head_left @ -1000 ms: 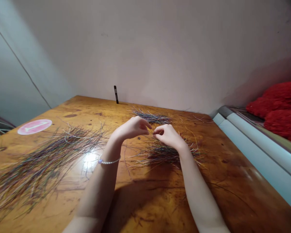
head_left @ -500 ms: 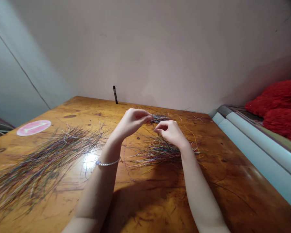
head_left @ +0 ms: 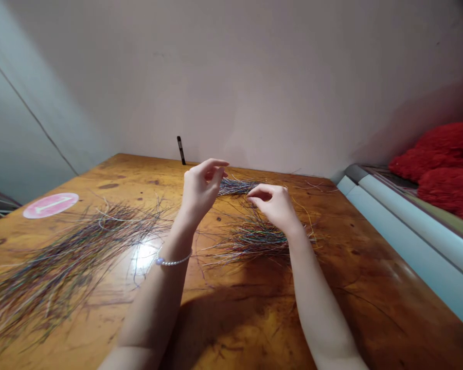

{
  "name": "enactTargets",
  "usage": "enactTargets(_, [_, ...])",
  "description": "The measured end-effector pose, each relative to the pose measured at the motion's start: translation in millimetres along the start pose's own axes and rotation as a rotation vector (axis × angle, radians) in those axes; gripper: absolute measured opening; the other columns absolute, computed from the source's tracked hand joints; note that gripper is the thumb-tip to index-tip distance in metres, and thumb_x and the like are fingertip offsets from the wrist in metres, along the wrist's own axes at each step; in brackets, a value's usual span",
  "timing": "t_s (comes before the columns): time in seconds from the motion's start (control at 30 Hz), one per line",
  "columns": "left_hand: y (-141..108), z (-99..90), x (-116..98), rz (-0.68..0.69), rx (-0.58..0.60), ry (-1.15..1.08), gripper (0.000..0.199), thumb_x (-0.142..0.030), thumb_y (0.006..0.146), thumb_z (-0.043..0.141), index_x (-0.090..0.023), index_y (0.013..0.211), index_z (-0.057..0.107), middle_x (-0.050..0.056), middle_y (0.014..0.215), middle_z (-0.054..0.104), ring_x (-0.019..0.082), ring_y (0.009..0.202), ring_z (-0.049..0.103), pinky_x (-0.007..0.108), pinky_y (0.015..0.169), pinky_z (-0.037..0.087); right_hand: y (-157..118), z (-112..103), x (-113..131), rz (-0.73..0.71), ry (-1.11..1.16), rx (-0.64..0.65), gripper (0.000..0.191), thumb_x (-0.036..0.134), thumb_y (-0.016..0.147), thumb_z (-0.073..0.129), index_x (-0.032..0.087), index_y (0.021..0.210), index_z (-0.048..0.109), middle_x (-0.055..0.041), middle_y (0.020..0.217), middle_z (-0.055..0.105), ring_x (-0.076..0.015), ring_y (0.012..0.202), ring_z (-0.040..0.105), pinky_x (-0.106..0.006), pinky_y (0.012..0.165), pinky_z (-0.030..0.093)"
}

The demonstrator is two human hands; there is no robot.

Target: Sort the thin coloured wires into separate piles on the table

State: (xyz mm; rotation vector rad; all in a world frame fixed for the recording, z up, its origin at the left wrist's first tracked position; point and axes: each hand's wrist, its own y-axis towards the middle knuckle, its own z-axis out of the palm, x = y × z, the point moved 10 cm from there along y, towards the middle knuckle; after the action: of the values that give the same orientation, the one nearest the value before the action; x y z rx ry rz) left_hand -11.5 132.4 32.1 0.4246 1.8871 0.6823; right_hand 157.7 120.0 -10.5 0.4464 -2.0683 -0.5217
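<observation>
Worktop, wood, glossy, with multicoloured wire-like strands in three lots. Left hand raised above the worktop, wrist lifted, fingers loosely curled and slightly spread, thumb apart from them; no strand visibly held (fine strands may not show at this resolution). Right hand lower, knuckles up, fingers curled and close together, thumb tip near the index fingertip; cannot tell whether they pinch a strand.

Small bundle lies near the far edge, just beyond and between the hands, strands roughly aligned. Middle heap lies directly below the right hand, its strands fanned out, which seems to leave single ends easy to reach. Large heap spreads across the left side to the near-left edge, well apart from the other two; the gaps appear to keep the lots from mixing.

Bead bracelet on left wrist. Round pink sticker near the left edge. Black pen upright at the far edge, against the wall. Pale rail and red fluffy bundles beyond the right edge (neither in contact with the strands).
</observation>
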Motion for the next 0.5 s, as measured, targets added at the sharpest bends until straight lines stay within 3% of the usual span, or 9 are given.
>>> enactTargets(0.3, [-3.1, 7.8, -3.2, -0.037, 0.135, -0.104, 0.024, -0.024, 0.083, 0.054, -0.014, 0.099, 0.068, 0.004, 0.063, 0.067, 0.012, 0.060, 0.064, 0.024, 0.061, 0.051, -2.8, -9.4, 14.5, -0.089, -0.030, -0.062, 0.009, 0.019, 0.078, 0.064, 0.019, 0.072, 0.070, -0.0018, 0.073, 0.069, -0.0134, 0.066, 0.062, -0.026, 0.063, 0.049])
enactTargets(0.5, [-11.3, 29.4, -13.6, 0.006, 0.308, -0.118, 0.026, -0.022, 0.084, 0.052, -0.015, 0.104, 0.067, 0.002, 0.062, 0.065, 0.012, 0.060, 0.062, 0.023, 0.061, 0.051, -3.5, -8.3, 21.4, -0.104, -0.032, -0.049, 0.011, 0.014, 0.079, 0.061, 0.019, 0.077, 0.071, -0.0019, 0.076, 0.070, -0.0130, 0.069, 0.063, -0.025, 0.064, 0.049])
